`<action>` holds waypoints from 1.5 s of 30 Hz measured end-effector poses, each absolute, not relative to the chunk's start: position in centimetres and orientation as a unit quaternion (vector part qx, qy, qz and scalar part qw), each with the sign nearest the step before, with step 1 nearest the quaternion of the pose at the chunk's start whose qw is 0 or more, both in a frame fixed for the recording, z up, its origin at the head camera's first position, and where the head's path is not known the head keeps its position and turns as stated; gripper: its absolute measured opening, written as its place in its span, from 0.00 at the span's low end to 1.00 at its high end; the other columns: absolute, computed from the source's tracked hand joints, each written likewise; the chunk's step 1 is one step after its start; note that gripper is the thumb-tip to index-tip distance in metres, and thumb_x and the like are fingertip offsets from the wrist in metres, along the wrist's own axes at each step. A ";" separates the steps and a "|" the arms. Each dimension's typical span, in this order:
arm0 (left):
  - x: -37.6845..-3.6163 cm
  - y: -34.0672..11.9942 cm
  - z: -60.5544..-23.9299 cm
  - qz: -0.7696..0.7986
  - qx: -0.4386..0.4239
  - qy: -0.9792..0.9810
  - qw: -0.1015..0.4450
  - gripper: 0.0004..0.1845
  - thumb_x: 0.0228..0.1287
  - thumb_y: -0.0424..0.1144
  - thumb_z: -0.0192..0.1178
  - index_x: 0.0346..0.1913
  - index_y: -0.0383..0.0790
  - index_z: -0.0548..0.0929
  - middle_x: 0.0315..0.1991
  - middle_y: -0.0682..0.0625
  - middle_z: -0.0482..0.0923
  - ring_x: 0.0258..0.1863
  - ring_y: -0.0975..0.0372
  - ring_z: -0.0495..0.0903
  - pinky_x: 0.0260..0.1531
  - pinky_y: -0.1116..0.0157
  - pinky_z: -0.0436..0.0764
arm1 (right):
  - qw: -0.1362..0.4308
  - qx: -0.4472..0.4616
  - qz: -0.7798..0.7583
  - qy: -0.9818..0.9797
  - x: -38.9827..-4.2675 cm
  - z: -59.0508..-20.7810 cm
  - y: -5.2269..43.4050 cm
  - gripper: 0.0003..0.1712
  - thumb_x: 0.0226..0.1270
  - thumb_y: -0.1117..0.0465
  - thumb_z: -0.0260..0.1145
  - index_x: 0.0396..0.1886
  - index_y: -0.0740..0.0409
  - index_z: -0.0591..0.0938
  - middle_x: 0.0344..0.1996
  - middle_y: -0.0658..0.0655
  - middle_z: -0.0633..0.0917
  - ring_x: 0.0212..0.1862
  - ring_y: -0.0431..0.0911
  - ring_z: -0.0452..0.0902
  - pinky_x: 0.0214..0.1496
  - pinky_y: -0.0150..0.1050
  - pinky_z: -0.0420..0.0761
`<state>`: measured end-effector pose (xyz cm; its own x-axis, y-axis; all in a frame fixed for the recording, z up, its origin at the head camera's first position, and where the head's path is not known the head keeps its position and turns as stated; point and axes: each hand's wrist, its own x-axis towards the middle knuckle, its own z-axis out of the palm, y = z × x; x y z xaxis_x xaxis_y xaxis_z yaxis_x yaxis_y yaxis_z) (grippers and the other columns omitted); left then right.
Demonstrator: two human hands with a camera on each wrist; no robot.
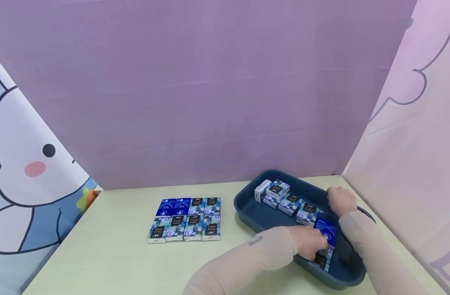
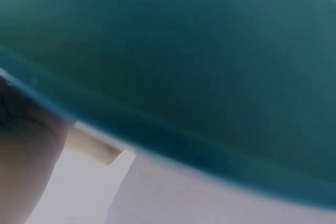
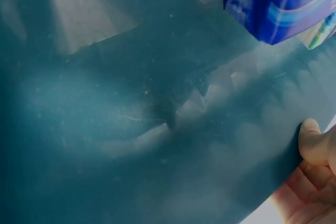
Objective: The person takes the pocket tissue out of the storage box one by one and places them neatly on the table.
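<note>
A dark blue tray (image 1: 254, 219) sits angled at the right of the table. In it lies a row of small flower-printed packs (image 1: 290, 204), which look like pocket tissues, and a plain blue pack (image 1: 326, 231). My right hand (image 1: 342, 200) grips the tray's far right rim, its thumb (image 3: 311, 142) on the inside in the right wrist view. Reaching over the near rim, my left hand (image 1: 309, 242) has its fingers down by the blue pack and a flower-printed pack (image 1: 323, 260). Those fingertips are hidden. Tray wall (image 2: 184, 66) fills most of the left wrist view.
Left of the tray, two rows of packs (image 1: 184, 221) lie side by side on the pale table (image 1: 114, 246). A purple cloth wall (image 1: 210, 102) stands behind, and a printed side panel (image 1: 413, 164) rises close to the tray's right.
</note>
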<state>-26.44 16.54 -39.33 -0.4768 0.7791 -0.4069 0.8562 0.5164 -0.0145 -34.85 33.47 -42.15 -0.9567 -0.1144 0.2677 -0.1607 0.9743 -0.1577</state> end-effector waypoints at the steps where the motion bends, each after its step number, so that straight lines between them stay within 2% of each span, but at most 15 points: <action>1: -26.4 16.6 -39.3 -0.112 0.480 0.852 0.178 0.17 0.60 0.42 0.60 0.52 0.60 0.78 0.41 0.65 0.77 0.34 0.73 0.73 0.41 0.79 0.72 | 0.130 0.070 0.089 -0.985 -34.9 -42.1 33.5 0.05 0.55 0.70 0.60 0.24 0.68 0.79 0.21 0.70 0.79 0.22 0.63 0.75 0.17 0.54 0.73; 5: -26.6 16.8 -39.6 -0.126 0.480 0.848 0.183 0.15 0.60 0.40 0.59 0.50 0.59 0.78 0.39 0.64 0.76 0.33 0.71 0.72 0.39 0.77 0.71 | 0.135 0.071 0.089 -0.984 -35.0 -42.4 33.5 0.05 0.54 0.70 0.60 0.23 0.67 0.78 0.21 0.70 0.79 0.22 0.63 0.75 0.17 0.54 0.72; 12: -26.8 17.2 -40.0 -0.141 0.467 0.850 0.199 0.15 0.61 0.42 0.58 0.50 0.61 0.76 0.42 0.65 0.76 0.39 0.72 0.74 0.46 0.77 0.71 | 0.134 0.073 0.084 -0.985 -35.2 -42.3 33.4 0.04 0.54 0.70 0.61 0.23 0.68 0.78 0.21 0.70 0.79 0.22 0.63 0.75 0.17 0.53 0.73; 16: -26.9 17.7 -40.2 -0.152 0.474 0.846 0.189 0.14 0.60 0.43 0.59 0.49 0.60 0.77 0.43 0.65 0.77 0.41 0.73 0.75 0.47 0.77 0.71 | 0.133 0.074 0.081 -0.985 -35.0 -42.0 33.4 0.04 0.54 0.70 0.61 0.24 0.68 0.78 0.21 0.71 0.79 0.23 0.63 0.75 0.18 0.54 0.73; 23: -27.0 18.1 -40.7 -0.178 0.477 0.842 0.180 0.21 0.60 0.45 0.59 0.56 0.63 0.72 0.52 0.66 0.74 0.50 0.74 0.73 0.53 0.76 0.71 | 0.133 0.071 0.085 -0.985 -34.9 -41.9 33.6 0.04 0.54 0.70 0.61 0.24 0.69 0.79 0.21 0.70 0.80 0.23 0.63 0.75 0.18 0.54 0.74; 32: -27.4 17.9 -41.5 -0.169 0.511 0.826 0.166 0.25 0.59 0.46 0.60 0.60 0.61 0.69 0.55 0.66 0.72 0.52 0.74 0.72 0.55 0.77 0.68 | 0.134 0.063 0.086 -0.985 -34.8 -42.6 33.6 0.04 0.54 0.70 0.60 0.24 0.68 0.79 0.22 0.70 0.80 0.23 0.63 0.76 0.17 0.53 0.73; 36: -27.6 17.7 -41.7 -0.172 0.509 0.827 0.166 0.30 0.59 0.47 0.60 0.64 0.61 0.64 0.59 0.67 0.68 0.54 0.74 0.70 0.56 0.77 0.68 | 0.130 0.061 0.088 -0.986 -34.9 -42.8 33.6 0.04 0.54 0.70 0.60 0.24 0.68 0.79 0.22 0.70 0.80 0.23 0.63 0.76 0.17 0.53 0.73; 40: -27.8 17.5 -41.7 -0.164 0.505 0.828 0.180 0.36 0.59 0.49 0.59 0.69 0.63 0.56 0.63 0.68 0.62 0.57 0.76 0.67 0.58 0.79 0.64 | 0.129 0.062 0.090 -0.986 -34.9 -42.8 33.6 0.04 0.55 0.69 0.60 0.25 0.68 0.79 0.22 0.70 0.80 0.23 0.63 0.76 0.17 0.53 0.73; 45: -28.0 17.1 -41.6 -0.139 0.504 0.830 0.195 0.40 0.59 0.51 0.59 0.71 0.62 0.49 0.68 0.69 0.54 0.61 0.77 0.61 0.61 0.80 0.60 | 0.130 0.064 0.092 -0.985 -34.9 -42.5 33.4 0.04 0.55 0.70 0.60 0.25 0.68 0.79 0.22 0.70 0.80 0.23 0.63 0.76 0.17 0.52 0.73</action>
